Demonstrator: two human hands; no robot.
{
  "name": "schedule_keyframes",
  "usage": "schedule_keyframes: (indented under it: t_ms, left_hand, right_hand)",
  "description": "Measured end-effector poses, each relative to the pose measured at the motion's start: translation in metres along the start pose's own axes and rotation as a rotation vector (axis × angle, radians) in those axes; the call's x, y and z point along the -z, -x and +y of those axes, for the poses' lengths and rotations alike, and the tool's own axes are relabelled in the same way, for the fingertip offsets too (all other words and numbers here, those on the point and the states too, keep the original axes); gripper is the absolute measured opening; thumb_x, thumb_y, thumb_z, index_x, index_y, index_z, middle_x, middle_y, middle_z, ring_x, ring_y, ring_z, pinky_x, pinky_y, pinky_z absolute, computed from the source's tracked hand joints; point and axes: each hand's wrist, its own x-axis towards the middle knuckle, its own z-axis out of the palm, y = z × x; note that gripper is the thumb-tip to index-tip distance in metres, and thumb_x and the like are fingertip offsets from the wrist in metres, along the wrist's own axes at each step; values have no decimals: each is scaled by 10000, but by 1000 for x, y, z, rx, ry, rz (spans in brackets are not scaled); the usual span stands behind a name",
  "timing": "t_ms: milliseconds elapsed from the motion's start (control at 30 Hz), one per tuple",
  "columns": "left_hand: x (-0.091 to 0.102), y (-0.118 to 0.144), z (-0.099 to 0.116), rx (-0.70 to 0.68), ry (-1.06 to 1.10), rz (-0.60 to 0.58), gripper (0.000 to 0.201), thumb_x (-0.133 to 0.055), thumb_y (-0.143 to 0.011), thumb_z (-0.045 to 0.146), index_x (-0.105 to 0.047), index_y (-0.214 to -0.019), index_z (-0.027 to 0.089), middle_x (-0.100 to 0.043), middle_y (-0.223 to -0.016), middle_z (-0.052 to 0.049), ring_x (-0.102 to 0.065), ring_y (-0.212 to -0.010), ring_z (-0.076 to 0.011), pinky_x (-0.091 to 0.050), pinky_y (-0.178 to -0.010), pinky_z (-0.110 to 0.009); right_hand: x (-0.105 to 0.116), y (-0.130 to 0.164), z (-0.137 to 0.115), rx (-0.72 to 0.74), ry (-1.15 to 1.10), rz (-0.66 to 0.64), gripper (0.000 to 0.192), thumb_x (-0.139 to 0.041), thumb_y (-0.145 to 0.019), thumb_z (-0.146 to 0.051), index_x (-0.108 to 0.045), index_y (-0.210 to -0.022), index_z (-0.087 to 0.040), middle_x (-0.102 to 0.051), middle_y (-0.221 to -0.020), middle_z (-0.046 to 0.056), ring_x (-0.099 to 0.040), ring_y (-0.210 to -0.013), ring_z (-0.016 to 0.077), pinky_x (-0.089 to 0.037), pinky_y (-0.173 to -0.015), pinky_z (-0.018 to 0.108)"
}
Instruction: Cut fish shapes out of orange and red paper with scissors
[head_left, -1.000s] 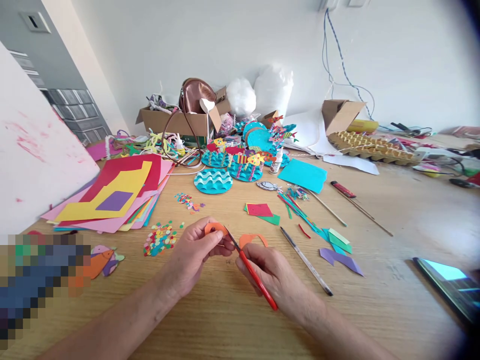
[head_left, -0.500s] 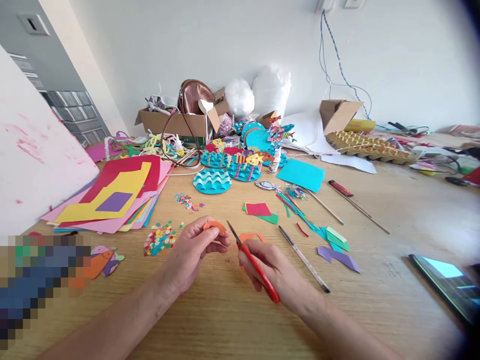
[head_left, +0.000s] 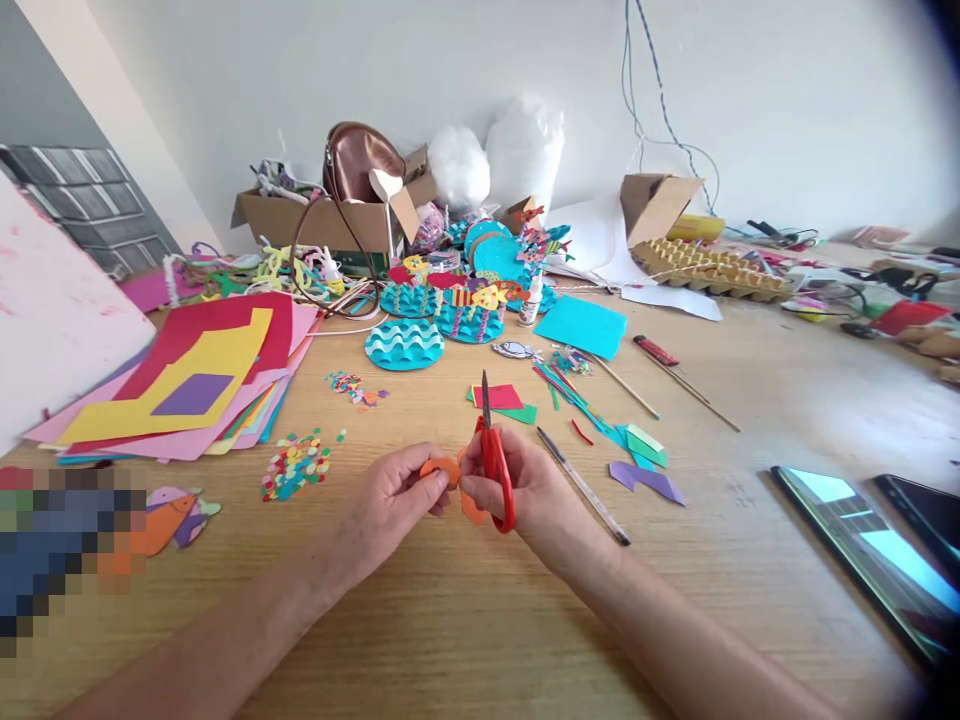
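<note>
Low over the wooden table, my two hands meet near the middle. My left hand pinches a small curved orange paper piece between thumb and fingers. My right hand grips red-handled scissors, blades together and pointing up and away from me. The right fingertips also touch the orange piece, and another orange scrap shows beneath them.
A stack of coloured paper sheets lies at left, confetti dots beside it. Blue wave discs, a pencil, paper offcuts, cardboard boxes, an egg tray and two lit phones surround the hands.
The scissors have left the orange paper and swung upright. My right hand moved left until it met my left hand at the orange piece. The view shifted slightly.
</note>
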Motion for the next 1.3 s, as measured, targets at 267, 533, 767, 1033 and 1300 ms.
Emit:
schedule_keyframes:
  t_ms: [267, 533, 767, 1033, 1300]
  left_hand:
    - [3, 1, 0, -39, -116, -89, 141, -439, -796, 273, -539, -789, 173, -515, -710, 15, -479, -679, -132, -373, -613, -241]
    - [7, -5, -5, -59, -146, 48, 119, -506, -748, 210, -525, -637, 172, -464, -595, 46, -427, -590, -100, -339, -558, -214]
    - [14, -3, 2, -49, 213, 240, 105, -550, -771, 240, -586, -703, 168, -583, -655, 25, -539, -656, -104, -438, -655, -217]
    - [13, -3, 2, -19, 358, 224, 99, -568, -781, 232, -604, -724, 160, -663, -694, -5, -611, -679, -121, -481, -661, -230]
    - [12, -3, 3, 9, 373, 215, 97, -577, -763, 217, -601, -697, 149, -665, -677, 0, -612, -648, -112, -485, -633, -221]
  right_hand:
    - [1, 0, -1, 79, 188, 38, 131, -582, -672, -175, -456, -707, -185, -494, -656, -36, -433, -560, 90, -355, -479, 203]
    - [4, 3, -1, 77, 505, -19, 135, -533, -753, -277, -442, -715, -186, -461, -630, -34, -406, -554, 103, -305, -484, 216]
    - [6, 3, -7, 77, 742, -114, 280, -397, -836, -343, -378, -601, -193, -378, -562, -39, -337, -535, 109, -242, -478, 230]
    - [4, 4, -4, 60, 764, -157, 285, -413, -841, -336, -359, -599, -194, -362, -564, -48, -333, -532, 103, -239, -480, 223]
    - [4, 4, -2, 73, 778, -175, 299, -416, -849, -314, -335, -590, -191, -329, -551, -60, -299, -510, 90, -222, -457, 215]
